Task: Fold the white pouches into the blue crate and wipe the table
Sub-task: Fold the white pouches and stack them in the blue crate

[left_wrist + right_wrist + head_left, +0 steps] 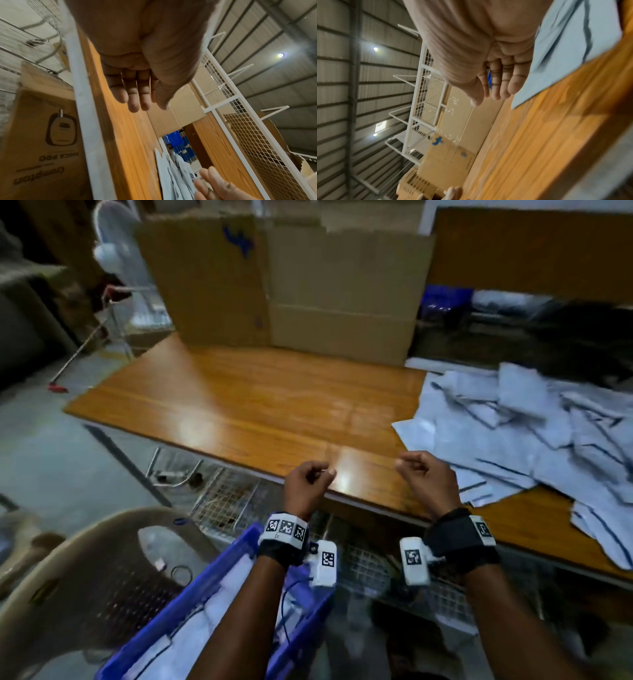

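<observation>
Nearest us: blue crate (191, 607) below table edge, white pouches already inside, beside tan plastic chair (82, 563). Our left hand (306, 484) and right hand (428, 477) hover over near table (260, 412) edge, fingers (133, 97) loosely curled, holding nothing. Right of hands: loose heap of white pouches (534, 433) on table. Far edge: cardboard box (291, 292) standing upright.

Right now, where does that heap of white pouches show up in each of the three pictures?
Head view: pouches heaped on the table's right side.
Left wrist view: pouches at bottom centre, along the table edge.
Right wrist view: one pouch at upper right, behind the fingers.
Shared landmark: the cardboard box.
</observation>
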The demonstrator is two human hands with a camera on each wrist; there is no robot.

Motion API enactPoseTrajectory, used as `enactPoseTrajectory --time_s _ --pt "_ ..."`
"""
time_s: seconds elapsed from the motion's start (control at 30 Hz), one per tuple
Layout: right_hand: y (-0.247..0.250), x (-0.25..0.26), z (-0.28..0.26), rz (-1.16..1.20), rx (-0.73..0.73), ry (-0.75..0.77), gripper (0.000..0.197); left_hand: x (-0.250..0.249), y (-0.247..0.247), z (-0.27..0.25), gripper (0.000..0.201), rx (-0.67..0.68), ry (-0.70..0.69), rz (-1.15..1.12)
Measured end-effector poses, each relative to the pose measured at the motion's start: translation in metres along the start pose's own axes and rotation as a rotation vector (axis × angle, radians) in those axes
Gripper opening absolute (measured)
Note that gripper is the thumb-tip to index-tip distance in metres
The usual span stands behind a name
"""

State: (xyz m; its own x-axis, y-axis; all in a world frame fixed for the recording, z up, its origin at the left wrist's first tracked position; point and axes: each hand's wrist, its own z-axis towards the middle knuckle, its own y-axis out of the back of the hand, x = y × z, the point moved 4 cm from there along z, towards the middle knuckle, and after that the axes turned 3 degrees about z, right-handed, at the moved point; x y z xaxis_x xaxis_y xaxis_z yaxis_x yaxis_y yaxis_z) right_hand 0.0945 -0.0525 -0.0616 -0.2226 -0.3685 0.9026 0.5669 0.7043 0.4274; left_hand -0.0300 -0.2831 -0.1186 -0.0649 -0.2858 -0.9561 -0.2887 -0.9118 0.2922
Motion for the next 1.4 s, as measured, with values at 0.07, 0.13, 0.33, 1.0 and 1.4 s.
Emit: enactPoseTrajectory --time_s 0.07,0.13,0.33,1.0,1.4 --pt "0.031 -0.010 0.010 -0.045 -0.062 -0.003 0.024 -0.013 -0.021 0.006 0.038 0.003 -0.015 -0.012" --pt "0.052 -0.026 0.022 -0.126 -0.060 -0.024 0.031 -0.023 -0.038 0.011 0.030 -0.007 -0.024 0.004" --pt "0.058 -0.069 0.051 -0.591 0.215 -0.018 0.029 -0.020 -0.065 0.015 0.026 -0.072 0.043 0.059" --pt "-0.030 -0.045 0.047 -0.594 0.344 0.244 0.049 0.015 -0.031 0.015 0.007 -0.191 -0.007 0.023" --pt "-0.066 -0.043 0.015 -0.608 0.796 0.307 0.060 0.012 -0.037 0.021 0.029 -0.139 0.056 0.058"
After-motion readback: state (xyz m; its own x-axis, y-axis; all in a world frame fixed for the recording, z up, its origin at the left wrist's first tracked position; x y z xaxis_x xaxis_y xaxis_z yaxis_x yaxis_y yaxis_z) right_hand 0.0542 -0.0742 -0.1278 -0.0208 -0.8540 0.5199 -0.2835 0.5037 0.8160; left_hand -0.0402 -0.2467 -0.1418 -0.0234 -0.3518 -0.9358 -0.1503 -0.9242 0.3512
